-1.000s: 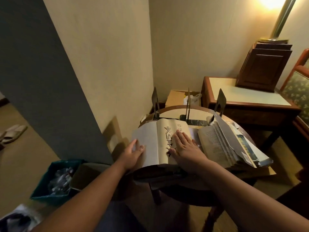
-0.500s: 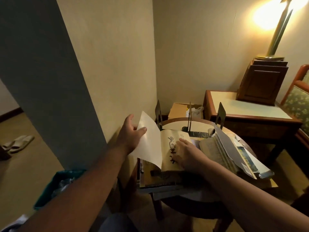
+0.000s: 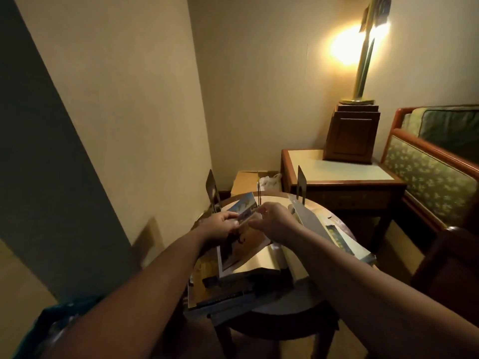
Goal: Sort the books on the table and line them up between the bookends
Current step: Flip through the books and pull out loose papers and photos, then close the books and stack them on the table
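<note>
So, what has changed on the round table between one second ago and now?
The left hand let go of the white page it was lifting and now grips a small blue-and-tan picture card, raised above the pile. The right hand lifted off the open book; its fingers meet the card's right edge, pinching or not I cannot tell. The three dark metal bookends stayed in place.

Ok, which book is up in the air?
The small thin book with the blue picture cover, held by the left hand and right hand; the other books lie piled on the round table.
</note>
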Demonstrator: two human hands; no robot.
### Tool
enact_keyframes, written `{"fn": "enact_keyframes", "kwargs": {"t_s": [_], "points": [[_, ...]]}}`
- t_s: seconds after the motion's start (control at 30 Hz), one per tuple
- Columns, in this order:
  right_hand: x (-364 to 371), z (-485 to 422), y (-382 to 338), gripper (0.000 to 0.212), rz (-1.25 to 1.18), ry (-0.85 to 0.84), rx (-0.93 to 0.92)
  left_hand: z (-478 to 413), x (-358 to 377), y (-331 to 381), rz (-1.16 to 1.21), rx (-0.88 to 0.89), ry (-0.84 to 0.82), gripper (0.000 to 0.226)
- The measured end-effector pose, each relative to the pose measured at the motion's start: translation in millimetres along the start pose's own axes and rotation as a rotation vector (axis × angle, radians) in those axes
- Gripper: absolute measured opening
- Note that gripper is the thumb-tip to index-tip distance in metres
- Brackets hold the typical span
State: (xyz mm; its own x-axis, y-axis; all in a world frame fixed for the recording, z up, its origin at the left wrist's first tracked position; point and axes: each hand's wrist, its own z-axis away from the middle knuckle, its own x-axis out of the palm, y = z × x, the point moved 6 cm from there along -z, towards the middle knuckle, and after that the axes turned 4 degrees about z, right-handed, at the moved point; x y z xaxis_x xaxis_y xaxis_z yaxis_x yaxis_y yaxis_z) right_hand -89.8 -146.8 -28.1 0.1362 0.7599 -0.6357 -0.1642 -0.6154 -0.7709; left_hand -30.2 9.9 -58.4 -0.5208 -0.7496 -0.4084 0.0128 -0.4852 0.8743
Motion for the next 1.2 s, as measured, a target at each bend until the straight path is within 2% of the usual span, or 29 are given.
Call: {"fn": "enact_keyframes", "kwargs": {"t_s": [0.1, 0.17, 0.3, 0.43, 0.53, 0.6, 0.7, 0.77, 0.9, 1.0, 1.07, 1.2], "points": [[7.0, 2.4, 20.2, 0.027, 0.167, -0.029, 0.027, -9.9, 8.4, -24.3, -0.543, 0.073, -0.038, 0.052], [17.7, 3.4, 30.8, 0.032, 0.252, -0.047, 0.033, -11.3, 11.5, -45.5, -0.744, 0.052, -0.053, 0.06], [38.6, 0.6, 40.6, 0.027, 0.376, -0.068, 0.047, 0.8, 12.3, -64.4, -0.925, 0.064, 0.01, 0.062], [54.3, 0.0, 28.2, 0.036, 0.587, -0.057, -0.051, 17.2, 11.5, -68.7, -0.98, 0.123, 0.076, 0.062], [76.7, -0.4, 26.9, 0.059, 0.672, -0.104, -0.056, 27.8, 9.4, -70.8, -0.91, 0.206, 0.139, 0.058], [91.4, -1.4, 26.3, 0.068, 0.696, -0.122, -0.074, 29.8, 2.3, -71.0, -0.77, 0.247, 0.2, 0.049], [103.7, -4.4, 27.8, 0.073, 0.626, -0.151, -0.049, 25.0, -13.3, -78.2, -0.572, 0.184, 0.323, 0.037], [107.7, -9.6, 28.1, 0.073, 0.604, -0.148, -0.068, 18.9, -23.4, -85.2, -0.462, 0.11, 0.363, 0.042], [108.7, -26.2, 29.3, 0.069, 0.598, -0.149, -0.163, -8.6, -42.7, -92.7, -0.183, 0.025, 0.312, 0.052], [107.4, -36.9, 29.2, 0.07, 0.608, -0.185, -0.246, -29.1, -59.9, -89.7, -0.018, 0.035, 0.282, 0.044], [106.6, -42.4, 28.8, 0.07, 0.617, -0.222, -0.288, -40.0, -72.5, -90.2, 0.062, 0.008, 0.262, 0.033], [104.3, -50.0, 26.2, 0.067, 0.626, -0.244, -0.368, -52.1, -86.2, -89.5, 0.149, -0.073, 0.128, 0.042]]}}
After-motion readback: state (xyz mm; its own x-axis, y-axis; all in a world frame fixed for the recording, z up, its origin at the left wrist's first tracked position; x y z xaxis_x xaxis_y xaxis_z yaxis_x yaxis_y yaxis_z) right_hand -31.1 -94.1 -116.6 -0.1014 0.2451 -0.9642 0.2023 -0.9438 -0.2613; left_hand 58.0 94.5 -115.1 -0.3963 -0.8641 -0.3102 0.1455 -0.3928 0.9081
